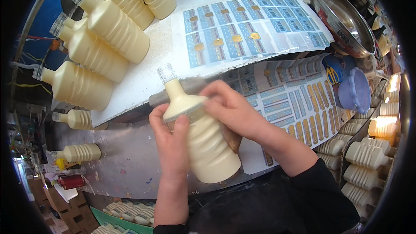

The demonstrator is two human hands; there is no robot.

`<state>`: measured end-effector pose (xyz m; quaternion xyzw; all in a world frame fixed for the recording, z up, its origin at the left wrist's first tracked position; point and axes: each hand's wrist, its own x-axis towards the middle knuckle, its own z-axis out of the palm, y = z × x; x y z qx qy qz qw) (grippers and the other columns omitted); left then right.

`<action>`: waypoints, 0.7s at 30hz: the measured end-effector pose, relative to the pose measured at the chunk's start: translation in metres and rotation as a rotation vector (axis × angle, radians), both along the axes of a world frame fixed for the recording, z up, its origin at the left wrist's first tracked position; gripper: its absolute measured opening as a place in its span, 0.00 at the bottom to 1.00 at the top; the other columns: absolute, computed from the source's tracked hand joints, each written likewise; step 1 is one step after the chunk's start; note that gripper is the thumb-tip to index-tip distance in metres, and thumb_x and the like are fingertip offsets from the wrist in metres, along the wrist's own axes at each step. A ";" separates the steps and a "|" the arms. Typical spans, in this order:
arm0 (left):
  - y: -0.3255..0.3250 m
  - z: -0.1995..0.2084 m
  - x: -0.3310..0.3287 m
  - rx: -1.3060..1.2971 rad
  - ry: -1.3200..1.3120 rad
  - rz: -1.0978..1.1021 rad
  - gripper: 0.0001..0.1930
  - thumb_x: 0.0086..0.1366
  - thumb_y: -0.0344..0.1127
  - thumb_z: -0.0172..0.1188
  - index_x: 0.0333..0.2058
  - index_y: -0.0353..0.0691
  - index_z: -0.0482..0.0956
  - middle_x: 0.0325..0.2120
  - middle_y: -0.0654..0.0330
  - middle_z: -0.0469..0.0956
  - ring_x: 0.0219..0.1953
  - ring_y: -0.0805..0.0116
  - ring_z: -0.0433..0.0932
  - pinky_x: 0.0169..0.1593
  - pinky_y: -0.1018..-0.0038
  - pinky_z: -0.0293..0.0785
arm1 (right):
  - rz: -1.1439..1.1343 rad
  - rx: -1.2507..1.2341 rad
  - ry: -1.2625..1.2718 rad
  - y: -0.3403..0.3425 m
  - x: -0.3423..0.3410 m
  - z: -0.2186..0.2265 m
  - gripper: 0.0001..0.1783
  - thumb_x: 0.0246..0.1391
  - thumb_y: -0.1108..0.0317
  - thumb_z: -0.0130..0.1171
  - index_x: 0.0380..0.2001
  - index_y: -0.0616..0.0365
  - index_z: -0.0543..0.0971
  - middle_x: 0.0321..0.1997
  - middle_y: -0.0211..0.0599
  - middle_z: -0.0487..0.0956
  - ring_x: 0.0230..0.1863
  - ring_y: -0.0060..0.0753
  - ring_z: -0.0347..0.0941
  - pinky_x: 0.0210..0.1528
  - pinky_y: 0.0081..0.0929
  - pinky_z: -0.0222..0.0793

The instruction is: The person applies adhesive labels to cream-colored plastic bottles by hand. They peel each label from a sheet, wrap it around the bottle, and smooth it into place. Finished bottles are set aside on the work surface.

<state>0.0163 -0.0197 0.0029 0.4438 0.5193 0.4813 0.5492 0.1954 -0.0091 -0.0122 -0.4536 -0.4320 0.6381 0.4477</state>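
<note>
White tabletop (167, 39) beyond, bottle (210, 149) between fingers (215, 89)

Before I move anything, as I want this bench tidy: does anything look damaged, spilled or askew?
Two things: the white board has a ragged, chipped-looking front edge, and small coloured flecks dot the grey metal worktop, perhaps paint or scraps. The visible part of the cream bottle in the left hand looks undamaged.

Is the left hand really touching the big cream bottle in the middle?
Touching. The head view shows the left hand with its thumb pressed on the front of the cream bottle, with no gap between.
</note>
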 end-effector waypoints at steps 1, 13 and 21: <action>0.000 0.000 0.000 -0.004 0.002 0.003 0.22 0.74 0.38 0.58 0.60 0.38 0.61 0.51 0.53 0.73 0.50 0.69 0.75 0.55 0.71 0.75 | 0.006 -0.008 0.001 0.000 0.000 0.000 0.13 0.70 0.65 0.51 0.53 0.57 0.73 0.40 0.29 0.78 0.40 0.17 0.73 0.42 0.17 0.70; -0.006 -0.019 -0.017 -0.074 -0.309 -0.016 0.31 0.81 0.57 0.37 0.67 0.36 0.60 0.60 0.51 0.72 0.60 0.61 0.74 0.64 0.64 0.70 | -0.087 0.010 -0.027 -0.016 0.011 0.006 0.19 0.69 0.68 0.51 0.58 0.63 0.77 0.40 0.30 0.80 0.42 0.16 0.74 0.47 0.18 0.71; -0.012 -0.010 -0.019 -0.112 -0.518 -0.155 0.38 0.80 0.61 0.30 0.69 0.31 0.60 0.65 0.48 0.70 0.65 0.56 0.71 0.69 0.61 0.65 | -0.098 0.042 -0.118 -0.009 -0.003 0.006 0.23 0.66 0.55 0.61 0.54 0.64 0.78 0.40 0.42 0.85 0.44 0.29 0.81 0.48 0.28 0.75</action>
